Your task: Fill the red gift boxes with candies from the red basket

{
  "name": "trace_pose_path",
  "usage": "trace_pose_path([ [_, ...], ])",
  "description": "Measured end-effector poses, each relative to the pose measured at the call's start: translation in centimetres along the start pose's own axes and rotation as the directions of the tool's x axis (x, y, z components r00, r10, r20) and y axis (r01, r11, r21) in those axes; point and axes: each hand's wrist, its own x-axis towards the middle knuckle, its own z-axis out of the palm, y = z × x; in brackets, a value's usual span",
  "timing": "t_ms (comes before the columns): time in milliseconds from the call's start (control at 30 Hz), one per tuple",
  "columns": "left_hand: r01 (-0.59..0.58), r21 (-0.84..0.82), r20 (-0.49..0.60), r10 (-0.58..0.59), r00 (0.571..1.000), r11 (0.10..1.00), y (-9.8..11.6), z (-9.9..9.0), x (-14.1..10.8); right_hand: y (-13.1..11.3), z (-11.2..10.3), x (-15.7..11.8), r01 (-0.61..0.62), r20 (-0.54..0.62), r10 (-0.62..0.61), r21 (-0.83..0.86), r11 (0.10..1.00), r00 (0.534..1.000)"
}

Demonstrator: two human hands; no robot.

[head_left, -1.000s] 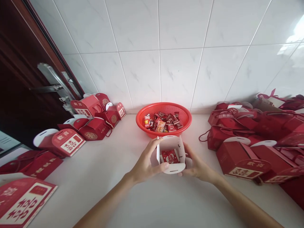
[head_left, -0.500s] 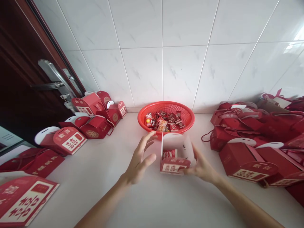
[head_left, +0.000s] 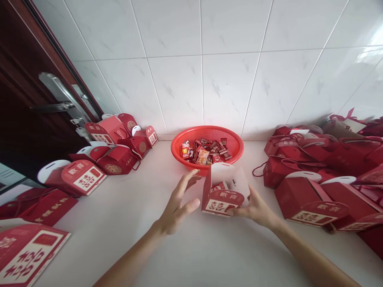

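Observation:
In front of me stands a red paper candy box (head_left: 220, 201), its lid flaps up and its pale inside showing. A few wrapped candies (head_left: 220, 186) lie in it. My right hand (head_left: 254, 207) grips the box by its right side, thumb on the front panel. My left hand (head_left: 179, 203) hovers just left of the box, apart from it, fingers spread and holding nothing. Right behind the box is a red plastic basket (head_left: 206, 129) with several wrapped sweets (head_left: 202, 156) inside.
Several red gift boxes (head_left: 83, 177) line the left side near a dark door (head_left: 18, 79). More red boxes (head_left: 311, 199) are piled on the right, some with cord handles. White tiled wall (head_left: 230, 87) rises behind the white tabletop (head_left: 191, 251).
The box in my right hand has tipped and turned slightly, so its front panel now faces me more. My left hand stays open beside it. The view has shifted a little.

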Motion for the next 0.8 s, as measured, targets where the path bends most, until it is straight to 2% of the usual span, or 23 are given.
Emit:
trace_pose_path([
  [133, -0.012, 0.002, -0.003, 0.012, 1.000, 1.000, 0.00, -0.03, -0.01, -0.01, 0.45, 0.02, 0.006, 0.037, -0.006, -0.015, 1.000, 0.999],
  [267, -0.041, 0.007, -0.020, 0.041, 0.999, 0.999, 0.03, 0.04, -0.04, -0.12, 0.45, 0.01, 0.014, 0.019, -0.013, -0.044, 0.999, 1.000],
  [400, -0.028, 0.034, -0.025, 0.029, 0.999, 0.999, 0.00, -0.04, -0.01, -0.24, 0.50, -0.15, -0.005, 0.065, 0.007, -0.040, 0.999, 0.998],
  [633, -0.016, 0.155, 0.036, 0.010, 0.999, 0.988, -0.13, -0.33, 0.00, -0.78, 0.98, -0.37, -0.051, 0.138, 0.054, -0.026, 0.998, 0.989],
  [800, -0.038, 0.133, -0.006, 0.039, 0.999, 0.990, -0.10, 0.23, 0.26, -0.62, 0.95, -0.36, -0.017, 0.137, 0.023, -0.047, 0.999, 0.990],
])
